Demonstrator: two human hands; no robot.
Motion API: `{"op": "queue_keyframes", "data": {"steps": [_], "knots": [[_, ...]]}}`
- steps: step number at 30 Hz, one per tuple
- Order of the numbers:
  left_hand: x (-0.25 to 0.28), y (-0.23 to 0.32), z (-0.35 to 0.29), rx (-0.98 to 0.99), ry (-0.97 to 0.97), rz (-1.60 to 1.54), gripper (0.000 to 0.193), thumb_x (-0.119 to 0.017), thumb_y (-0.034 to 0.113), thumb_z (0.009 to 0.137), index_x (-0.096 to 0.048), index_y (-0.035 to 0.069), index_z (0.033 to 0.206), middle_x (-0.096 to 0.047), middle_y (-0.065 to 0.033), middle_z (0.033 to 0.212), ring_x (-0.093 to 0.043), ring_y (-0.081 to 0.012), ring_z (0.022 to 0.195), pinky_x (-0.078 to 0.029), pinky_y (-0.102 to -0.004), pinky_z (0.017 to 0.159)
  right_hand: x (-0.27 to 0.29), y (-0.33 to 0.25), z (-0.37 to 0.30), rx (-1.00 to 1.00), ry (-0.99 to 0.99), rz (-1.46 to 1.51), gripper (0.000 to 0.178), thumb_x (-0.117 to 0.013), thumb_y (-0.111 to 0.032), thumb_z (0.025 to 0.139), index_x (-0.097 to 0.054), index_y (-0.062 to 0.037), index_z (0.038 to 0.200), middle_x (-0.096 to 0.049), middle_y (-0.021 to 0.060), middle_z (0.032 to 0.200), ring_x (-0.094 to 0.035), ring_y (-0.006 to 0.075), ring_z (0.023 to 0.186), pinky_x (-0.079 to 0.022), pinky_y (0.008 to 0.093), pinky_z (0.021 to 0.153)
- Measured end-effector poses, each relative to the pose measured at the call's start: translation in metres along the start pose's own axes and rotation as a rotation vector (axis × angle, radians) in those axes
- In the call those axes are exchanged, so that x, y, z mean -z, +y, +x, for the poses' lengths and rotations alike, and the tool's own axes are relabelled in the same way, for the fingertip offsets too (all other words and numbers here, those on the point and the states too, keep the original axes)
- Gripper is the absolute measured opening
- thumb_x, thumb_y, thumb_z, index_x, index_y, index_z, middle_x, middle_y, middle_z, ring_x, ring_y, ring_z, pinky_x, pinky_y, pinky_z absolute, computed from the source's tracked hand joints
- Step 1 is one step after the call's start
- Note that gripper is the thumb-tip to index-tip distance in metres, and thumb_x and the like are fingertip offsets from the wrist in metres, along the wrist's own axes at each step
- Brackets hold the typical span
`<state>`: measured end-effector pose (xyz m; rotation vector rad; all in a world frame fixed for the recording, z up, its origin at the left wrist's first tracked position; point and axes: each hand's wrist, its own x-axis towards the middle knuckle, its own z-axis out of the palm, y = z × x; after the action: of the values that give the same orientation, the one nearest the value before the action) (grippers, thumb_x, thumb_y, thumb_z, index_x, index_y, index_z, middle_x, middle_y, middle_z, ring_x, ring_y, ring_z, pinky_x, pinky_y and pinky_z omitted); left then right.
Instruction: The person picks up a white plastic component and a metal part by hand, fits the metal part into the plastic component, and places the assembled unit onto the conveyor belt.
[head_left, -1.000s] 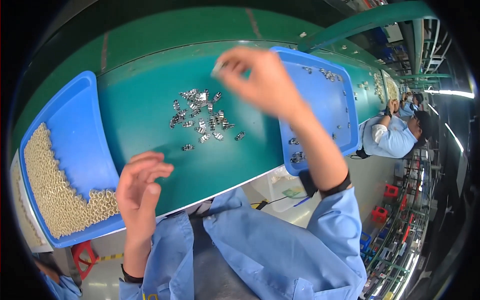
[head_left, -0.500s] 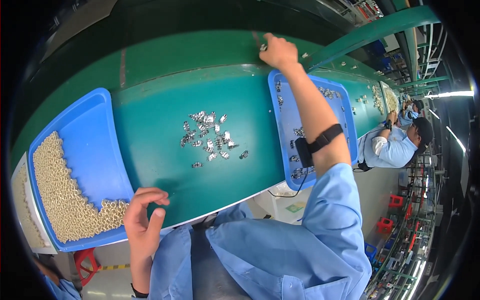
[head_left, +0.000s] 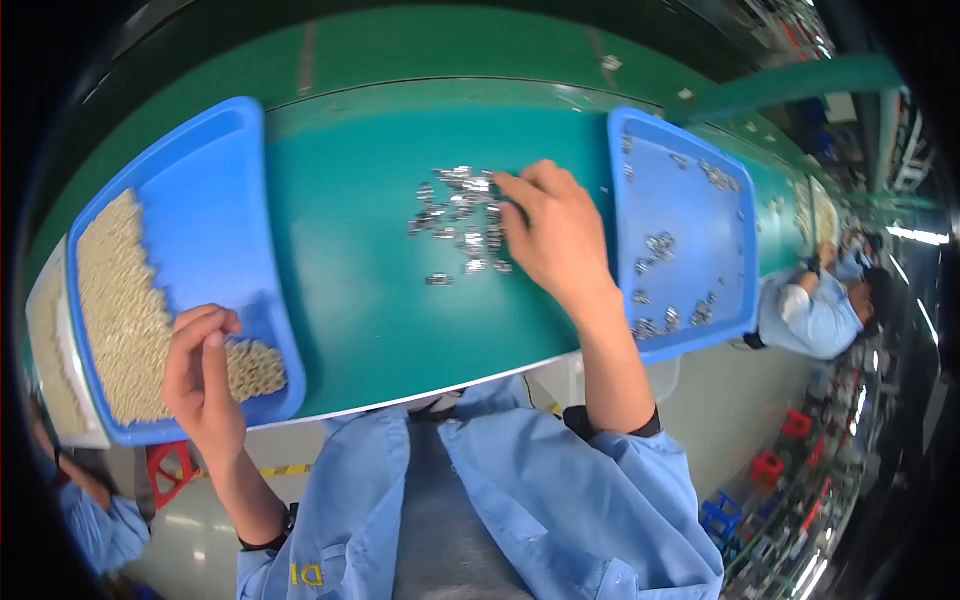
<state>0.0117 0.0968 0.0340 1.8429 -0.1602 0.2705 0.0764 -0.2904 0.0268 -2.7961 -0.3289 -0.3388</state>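
Right grip (head_left: 558,235): palm down, back of hand up, forearm angled in from lower right. Index reaches forward-left, thumb below it, narrow gap between the two; other fingers bent above. Index tip is at the near edge of the pile of small shiny silver metal clips (head_left: 462,190), which sits just left of this grip on the smooth green tabletop (head_left: 365,325). Some motion blur, so can't confirm contact.

Left grip (head_left: 205,385): forearm rising from below, fingers curled over, thumb upright close to the fingertips, so narrow. Can't tell if anything is pinched. It's above the front part of the blue rectangular plastic tray (head_left: 215,225); cream-coloured small ring-like pieces (head_left: 120,310) spread mostly left of this grip, plus a smaller patch immediately right of it.

Right of the right grip: lighter-blue rectangular plastic tray (head_left: 700,255), more silver clips scattered in clusters inside. Black band (head_left: 645,425) round the right forearm, behind that grip.
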Motion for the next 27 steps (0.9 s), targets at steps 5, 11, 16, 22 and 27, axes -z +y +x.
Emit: {"op": "queue_keyframes", "data": {"steps": [5,11,16,22,27], "knots": [[0.034,-0.007,-0.006,-0.014,0.168,0.399,0.015,-0.059,-0.005,0.098,-0.069,-0.002,0.108,-0.067,-0.0139,0.112,-0.064,-0.0239,0.099,-0.05,-0.0349,0.091,-0.009,0.008,0.004,-0.182,-0.038,0.139,0.015,-0.068,-0.005,0.092,-0.074,-0.0025,0.106,-0.067,0.0146,0.094,-0.068,0.0288,0.089,-0.054,0.0389,0.077],[0.054,0.001,-0.01,-0.018,0.217,0.924,0.014,-0.07,0.003,0.091,-0.072,0.003,0.105,-0.065,-0.0101,0.113,-0.061,-0.0292,0.104,-0.048,-0.0404,0.094,-0.02,0.006,-0.003,-0.1,0.165,0.121,0.01,-0.068,-0.007,0.097,-0.067,-0.0001,0.105,-0.066,0.0098,0.091,-0.063,0.0214,0.078,-0.051,0.0342,0.07],[0.051,-0.001,-0.005,0.051,0.206,1.152,0.017,-0.079,0.015,0.085,-0.072,0.007,0.099,-0.063,-0.0063,0.11,-0.057,-0.0286,0.104,-0.043,-0.0424,0.09,-0.022,-0.003,-0.015,-0.322,0.196,0.308,0.01,-0.068,-0.009,0.1,-0.065,0.0,0.103,-0.067,0.0071,0.091,-0.061,0.0163,0.077,-0.049,0.0301,0.072],[0.038,-0.003,0.004,0.126,0.208,1.37,0.018,-0.081,0.02,0.084,-0.071,0.009,0.095,-0.063,-0.0056,0.109,-0.056,-0.0268,0.105,-0.039,-0.0414,0.088,-0.029,-0.001,-0.028,-0.273,0.251,0.361,0.012,-0.069,-0.007,0.099,-0.064,0.0016,0.104,-0.068,0.006,0.089,-0.059,0.0111,0.078,-0.048,0.0272,0.073],[0.033,-0.006,0.005,0.122,0.192,1.37,0.017,-0.079,0.018,0.085,-0.07,0.008,0.094,-0.063,-0.0058,0.109,-0.057,-0.0273,0.105,-0.039,-0.0414,0.089,-0.032,0.007,-0.032,-0.25,0.313,0.519,0.013,-0.069,-0.004,0.099,-0.065,0.0024,0.11,-0.069,0.0054,0.088,-0.063,0.0107,0.08,-0.049,0.0256,0.074]]}}
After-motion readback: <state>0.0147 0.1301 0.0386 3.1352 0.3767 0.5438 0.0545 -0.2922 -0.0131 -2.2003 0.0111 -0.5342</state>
